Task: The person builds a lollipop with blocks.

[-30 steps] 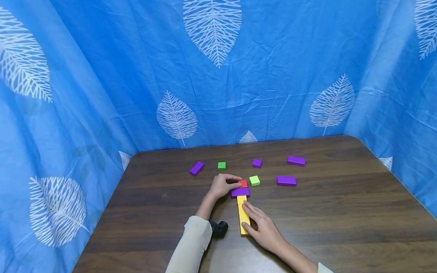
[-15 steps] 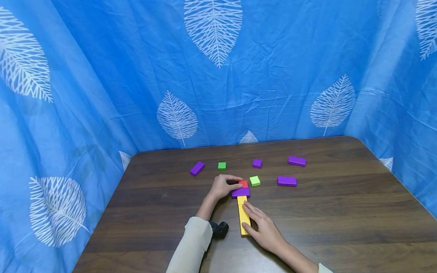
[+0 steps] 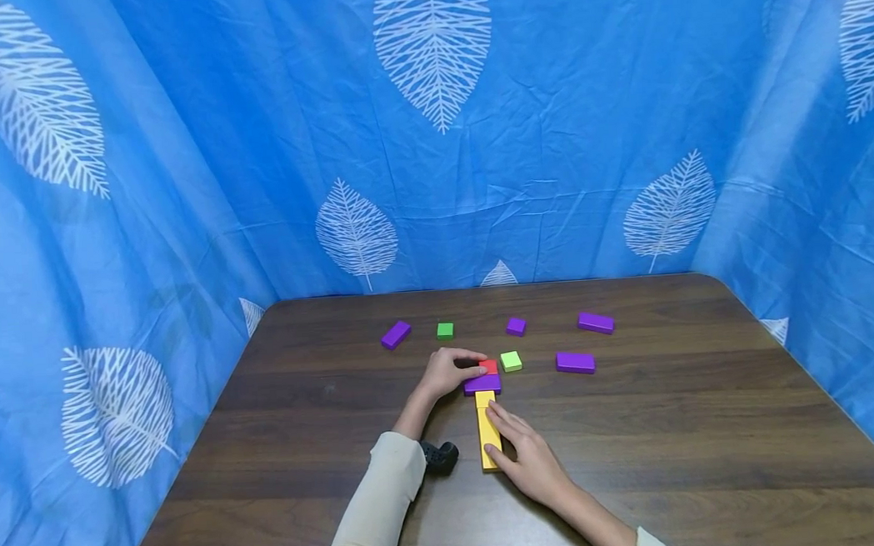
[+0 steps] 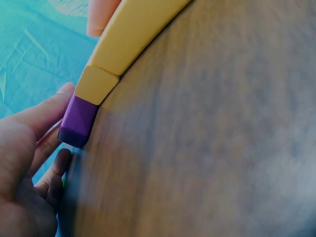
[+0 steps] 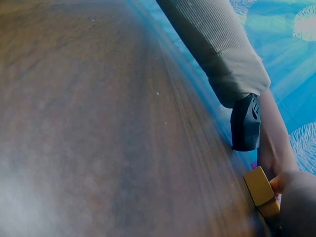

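In the head view my left hand (image 3: 441,374) pinches a red block (image 3: 489,367) between thumb and index finger. That block touches the far side of a purple block (image 3: 482,385) lying crosswise. A short yellow block (image 3: 485,399) meets the purple one, and a long yellow block (image 3: 488,437) continues the line toward me. My right hand (image 3: 529,459) rests along the right side of the yellow blocks, fingers fairly straight, thumb on the long one. In the left wrist view the purple block (image 4: 78,120) abuts the yellow one, and the red block is hidden.
Beyond the hands lie a light green block (image 3: 512,361), a green block (image 3: 445,331), a small purple block (image 3: 515,327) and several longer purple blocks (image 3: 575,363) on the wooden table (image 3: 717,423). A black wrist device (image 3: 441,458) sits under the left forearm. Blue curtain (image 3: 549,132) surrounds the table.
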The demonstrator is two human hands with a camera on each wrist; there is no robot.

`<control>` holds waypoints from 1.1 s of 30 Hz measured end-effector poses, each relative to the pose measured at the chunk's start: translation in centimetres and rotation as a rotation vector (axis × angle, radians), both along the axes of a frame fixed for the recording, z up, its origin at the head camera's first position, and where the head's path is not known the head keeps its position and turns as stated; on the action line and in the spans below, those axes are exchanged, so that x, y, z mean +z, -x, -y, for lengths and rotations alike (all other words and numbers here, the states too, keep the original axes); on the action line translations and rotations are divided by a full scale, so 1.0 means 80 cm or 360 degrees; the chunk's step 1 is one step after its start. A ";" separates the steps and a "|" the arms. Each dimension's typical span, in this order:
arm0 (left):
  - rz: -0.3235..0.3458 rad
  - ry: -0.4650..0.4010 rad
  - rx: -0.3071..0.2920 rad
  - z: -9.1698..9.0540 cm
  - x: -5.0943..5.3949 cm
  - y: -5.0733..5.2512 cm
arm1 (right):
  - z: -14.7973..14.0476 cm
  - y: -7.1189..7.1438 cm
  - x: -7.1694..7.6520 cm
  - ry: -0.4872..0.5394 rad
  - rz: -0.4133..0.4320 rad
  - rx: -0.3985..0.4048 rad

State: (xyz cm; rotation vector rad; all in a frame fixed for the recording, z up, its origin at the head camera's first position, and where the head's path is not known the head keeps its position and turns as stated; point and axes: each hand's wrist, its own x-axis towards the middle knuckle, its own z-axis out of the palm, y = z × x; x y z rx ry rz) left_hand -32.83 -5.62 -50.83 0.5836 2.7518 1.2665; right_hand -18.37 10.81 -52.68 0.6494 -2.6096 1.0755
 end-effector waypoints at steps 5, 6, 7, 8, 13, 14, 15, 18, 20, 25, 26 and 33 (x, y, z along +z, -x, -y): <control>-0.0001 0.0002 -0.0001 -0.001 -0.001 0.001 | 0.000 0.000 0.001 0.0002 0.0003 0.0002; -0.0003 0.0004 -0.0004 -0.001 -0.001 0.002 | 0.000 0.000 0.001 0.0000 0.0004 -0.0001; -0.0004 0.0004 -0.0010 -0.001 -0.001 0.002 | 0.000 0.000 0.001 0.0000 0.0007 -0.0005; -0.0002 -0.0001 -0.0016 -0.001 -0.001 0.002 | -0.001 0.000 0.000 -0.0002 0.0011 -0.0009; -0.0024 -0.0102 -0.0003 0.006 0.000 0.008 | -0.001 0.000 0.000 0.0005 0.0011 -0.0010; -0.0041 -0.0136 0.0023 0.009 0.000 0.010 | 0.000 0.000 0.000 0.0004 0.0006 -0.0008; -0.0064 -0.0174 0.0056 0.012 0.001 0.013 | 0.000 0.000 -0.001 0.0007 -0.0001 -0.0006; -0.0187 -0.0268 0.0194 0.023 0.004 0.022 | 0.000 0.000 -0.002 0.0008 -0.0014 0.0003; -0.0273 -0.0309 0.0294 0.030 0.006 0.029 | 0.000 0.000 -0.002 0.0008 -0.0025 0.0006; -0.0328 -0.0287 0.0385 0.046 0.012 0.048 | 0.000 -0.001 -0.002 0.0016 -0.0047 0.0007; -0.0310 -0.0251 0.0367 0.049 0.012 0.051 | 0.000 -0.001 -0.002 0.0019 -0.0050 0.0006; -0.0155 0.0003 0.0201 0.054 0.012 0.064 | -0.001 -0.001 -0.001 0.0012 -0.0071 0.0011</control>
